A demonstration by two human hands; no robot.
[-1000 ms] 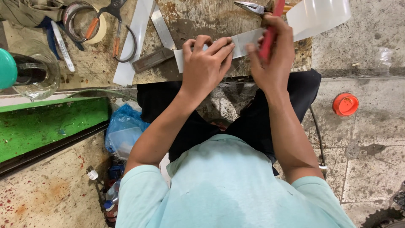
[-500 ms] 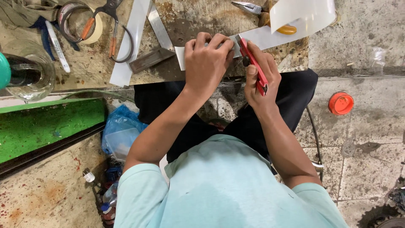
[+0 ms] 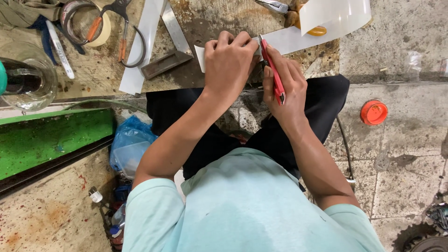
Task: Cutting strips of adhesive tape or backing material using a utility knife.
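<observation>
1. Hands. I see the left hand pressed palm-down, fingers curled, on the near end of a long white plastic strip that lies across the stained wooden work board. The right hand is closed around a red-handled utility knife, with the blade end pointing away from the body and meeting the strip just beside the left fingertips.

2. Work piece. The strip runs from under the left hand toward the upper right, where it joins a wider curled white sheet. Its near edge shows as a pale corner to the left of the left wrist.

3. Progress, as I judge it. The knife sits at the strip's near end and I see no separated offcut beside the hands, so the cut looks barely begun or only being lined up. Whether the blade has entered the material is hidden by the fingers.

4. Surroundings on the board. A steel try square lies just left of the hands, beside a second flat white strip. Orange-handled snips and a roll of tape lie farther left.

5. Floor. A round orange lid rests well apart on the right. A crumpled blue plastic bag lies by the left elbow, next to a green-painted panel.
</observation>
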